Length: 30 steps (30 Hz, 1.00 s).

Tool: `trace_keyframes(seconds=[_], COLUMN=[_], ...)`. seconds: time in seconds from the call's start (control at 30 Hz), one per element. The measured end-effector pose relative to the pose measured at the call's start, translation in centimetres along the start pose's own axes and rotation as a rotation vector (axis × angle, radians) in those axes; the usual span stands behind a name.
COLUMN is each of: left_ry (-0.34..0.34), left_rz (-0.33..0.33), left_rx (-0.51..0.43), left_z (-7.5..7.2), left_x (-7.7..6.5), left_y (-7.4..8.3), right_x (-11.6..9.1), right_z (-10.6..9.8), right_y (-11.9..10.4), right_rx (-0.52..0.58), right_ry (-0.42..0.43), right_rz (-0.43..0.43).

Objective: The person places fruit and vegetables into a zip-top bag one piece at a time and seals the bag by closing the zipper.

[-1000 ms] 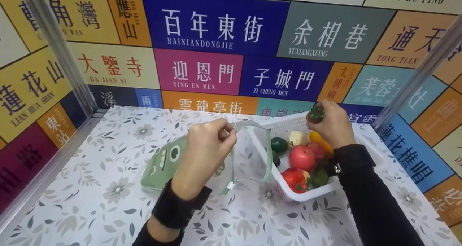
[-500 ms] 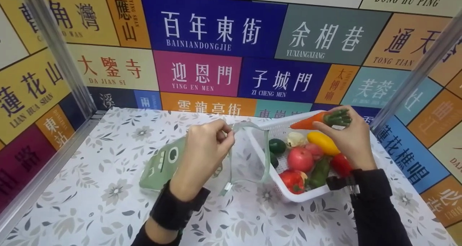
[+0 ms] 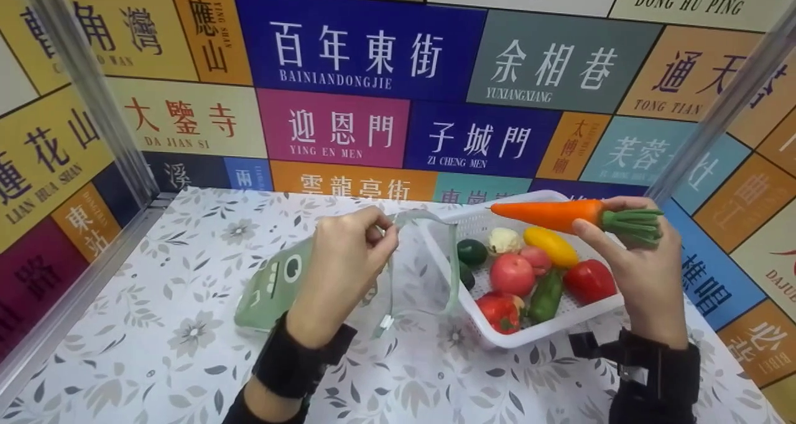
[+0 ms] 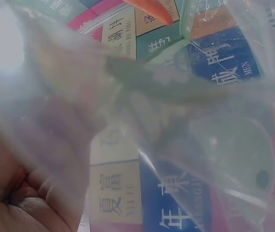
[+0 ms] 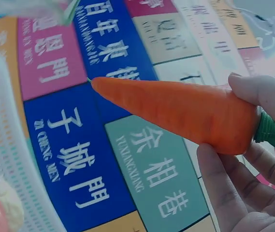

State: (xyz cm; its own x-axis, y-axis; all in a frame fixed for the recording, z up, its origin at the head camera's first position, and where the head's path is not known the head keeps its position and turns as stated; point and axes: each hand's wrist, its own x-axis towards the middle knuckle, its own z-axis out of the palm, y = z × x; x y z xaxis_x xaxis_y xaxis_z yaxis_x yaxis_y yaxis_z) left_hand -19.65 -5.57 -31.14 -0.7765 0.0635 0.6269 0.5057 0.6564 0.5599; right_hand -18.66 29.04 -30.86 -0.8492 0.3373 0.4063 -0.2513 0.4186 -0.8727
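My left hand (image 3: 348, 259) pinches the top edge of a clear zip bag (image 3: 423, 268) with a green trim and a white slider, its mouth spread toward the basket. The bag's green part bears a cartoon face. In the left wrist view the see-through film (image 4: 185, 111) covers most of the picture. Above the right side of the white basket (image 3: 541, 335), my right hand (image 3: 650, 268) holds an orange carrot (image 3: 547, 216) by its thick end, thumb and fingers on opposite sides. The carrot's tip points left toward the bag, and its green stalks (image 5: 272, 133) lie by the palm.
In the basket lie a red tomato (image 3: 512, 275), a yellow oblong piece (image 3: 552, 247), a green pepper (image 3: 546, 295), a red pepper (image 3: 589, 281) and several other vegetables. Flowered cloth covers the table (image 3: 155, 349). Clear posts (image 3: 106, 94) and a sign-printed wall stand behind.
My right hand has lifted the carrot and moved right with it, turning it from end-on to sideways with the tip toward the bag. My left hand stays at the bag's edge.
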Motion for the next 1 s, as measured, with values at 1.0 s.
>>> trace_keyframes(seconds=[1.0], left_ry=[-0.019], left_rz=[-0.011], left_rx=[-0.026], left_z=[-0.3], left_x=[-0.1], left_y=[0.3], right_x=[-5.4], right_z=[10.7], right_y=[-2.5], right_rx=[-0.102], right_ry=[-0.443], right_rz=[-0.256])
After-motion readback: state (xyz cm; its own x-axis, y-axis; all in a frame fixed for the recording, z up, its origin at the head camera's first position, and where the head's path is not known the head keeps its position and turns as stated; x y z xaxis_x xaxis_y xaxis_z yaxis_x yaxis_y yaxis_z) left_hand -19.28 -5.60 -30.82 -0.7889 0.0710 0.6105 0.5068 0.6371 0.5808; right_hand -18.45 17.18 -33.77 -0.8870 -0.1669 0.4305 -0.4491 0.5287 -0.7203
